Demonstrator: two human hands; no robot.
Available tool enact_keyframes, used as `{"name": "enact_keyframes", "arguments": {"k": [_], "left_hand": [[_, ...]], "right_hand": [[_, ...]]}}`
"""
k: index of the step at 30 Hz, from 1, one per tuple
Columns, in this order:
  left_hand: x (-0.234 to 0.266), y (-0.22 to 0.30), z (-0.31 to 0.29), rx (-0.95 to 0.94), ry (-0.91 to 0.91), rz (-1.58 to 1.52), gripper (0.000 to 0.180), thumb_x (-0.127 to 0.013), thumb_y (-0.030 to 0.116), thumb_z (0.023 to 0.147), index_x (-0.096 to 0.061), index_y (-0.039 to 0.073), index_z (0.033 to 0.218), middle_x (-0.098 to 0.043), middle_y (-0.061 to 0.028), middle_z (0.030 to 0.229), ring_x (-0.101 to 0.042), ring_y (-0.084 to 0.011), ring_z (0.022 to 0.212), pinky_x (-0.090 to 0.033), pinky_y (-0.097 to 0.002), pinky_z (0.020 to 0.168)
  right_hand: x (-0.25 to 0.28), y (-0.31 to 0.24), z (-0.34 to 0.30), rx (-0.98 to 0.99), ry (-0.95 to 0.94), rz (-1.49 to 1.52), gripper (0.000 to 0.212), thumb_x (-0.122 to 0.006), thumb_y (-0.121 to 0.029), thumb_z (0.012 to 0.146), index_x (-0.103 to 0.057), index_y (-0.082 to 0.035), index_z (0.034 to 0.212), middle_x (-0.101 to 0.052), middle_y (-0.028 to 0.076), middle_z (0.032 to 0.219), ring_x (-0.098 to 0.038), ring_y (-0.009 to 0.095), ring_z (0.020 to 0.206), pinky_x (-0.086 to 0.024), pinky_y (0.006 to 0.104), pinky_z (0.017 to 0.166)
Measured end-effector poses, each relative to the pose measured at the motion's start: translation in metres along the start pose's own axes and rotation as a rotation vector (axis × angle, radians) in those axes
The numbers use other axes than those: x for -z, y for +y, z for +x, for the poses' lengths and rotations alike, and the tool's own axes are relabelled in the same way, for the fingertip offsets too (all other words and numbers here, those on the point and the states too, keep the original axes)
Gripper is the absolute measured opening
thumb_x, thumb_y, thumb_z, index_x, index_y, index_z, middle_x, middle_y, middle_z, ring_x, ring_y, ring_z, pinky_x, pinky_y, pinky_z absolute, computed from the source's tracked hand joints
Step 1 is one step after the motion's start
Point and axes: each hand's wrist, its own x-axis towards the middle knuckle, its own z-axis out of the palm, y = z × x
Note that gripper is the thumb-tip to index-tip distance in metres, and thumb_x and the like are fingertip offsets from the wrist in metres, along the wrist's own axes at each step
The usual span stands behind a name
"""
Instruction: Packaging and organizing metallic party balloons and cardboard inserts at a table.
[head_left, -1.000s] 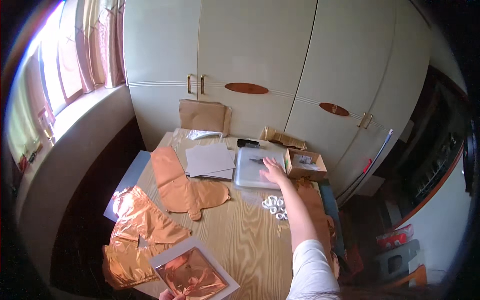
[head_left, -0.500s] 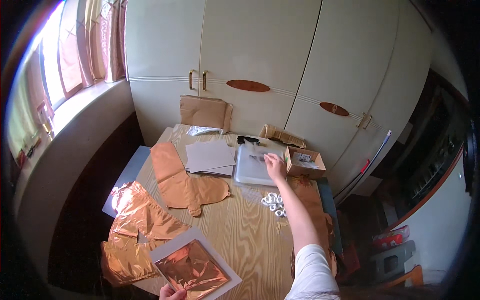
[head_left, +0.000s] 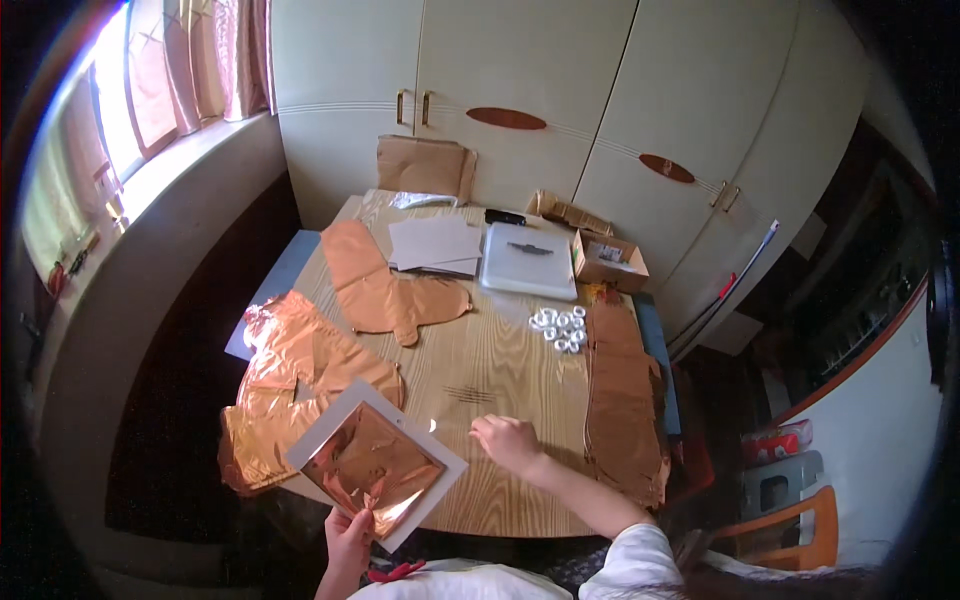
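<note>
My left hand (head_left: 350, 535) grips a near corner of a folded copper-coloured foil balloon (head_left: 365, 455) lying on a pale card (head_left: 452, 472), thumb on top. My right hand (head_left: 507, 443) is closed in a pinch over the near middle of the table. A clear plastic bag (head_left: 468, 396) with faint dark print appears to hang from its fingers; its edges barely show. Beyond my left hand, shiny unfolded foil (head_left: 275, 400) covers the table's left side. A flat matte copper balloon (head_left: 385, 290) lies farther back.
At the back are pale cards (head_left: 435, 243), a stack of clear bags (head_left: 530, 260), a cardboard box (head_left: 612, 262) and folded cardboard (head_left: 425, 170). Small white rolls (head_left: 562, 328) lie right of centre. Copper sheets (head_left: 625, 400) line the right edge; an orange chair (head_left: 815, 535) stands beyond.
My right hand has come back from the bag stack toward me, apparently with a clear bag. The left hand still holds the folded balloon and card. The view has tilted downward.
</note>
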Motion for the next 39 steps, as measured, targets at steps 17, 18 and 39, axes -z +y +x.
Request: {"name": "enact_keyframes", "arguments": {"k": [17,18,39], "left_hand": [[0.025,-0.036,-0.017,-0.087,0.160,0.173,0.014,-0.058,0.003,0.090,-0.058,-0.001,0.103,-0.066,-0.0039,0.087,-0.060,-0.0065,0.069,-0.047,-0.0210,0.061],[0.023,-0.035,-0.017,-0.091,0.167,0.173,0.014,-0.059,0.003,0.090,-0.058,0.000,0.104,-0.066,-0.0038,0.087,-0.060,-0.0067,0.069,-0.048,-0.0211,0.062],[0.023,-0.048,0.003,-0.014,0.038,0.214,0.024,-0.056,0.000,0.090,-0.056,0.001,0.114,-0.067,-0.0077,0.104,-0.064,-0.0130,0.084,-0.053,-0.0277,0.072]], "right_hand": [[-0.018,-0.016,-0.036,0.194,0.146,0.007,0.032,-0.069,-0.035,0.081,-0.069,-0.019,0.109,-0.065,-0.002,0.105,-0.060,0.021,0.099,-0.049,0.0373,0.081],[-0.021,-0.016,-0.039,0.162,0.121,0.014,0.029,-0.069,-0.035,0.082,-0.070,-0.019,0.107,-0.065,-0.002,0.105,-0.060,0.021,0.101,-0.049,0.0363,0.081],[-0.007,-0.013,-0.027,-0.325,-0.198,0.488,0.022,-0.072,-0.028,0.079,-0.071,-0.008,0.088,-0.069,0.009,0.079,-0.068,0.023,0.074,-0.053,0.0361,0.069]]}}
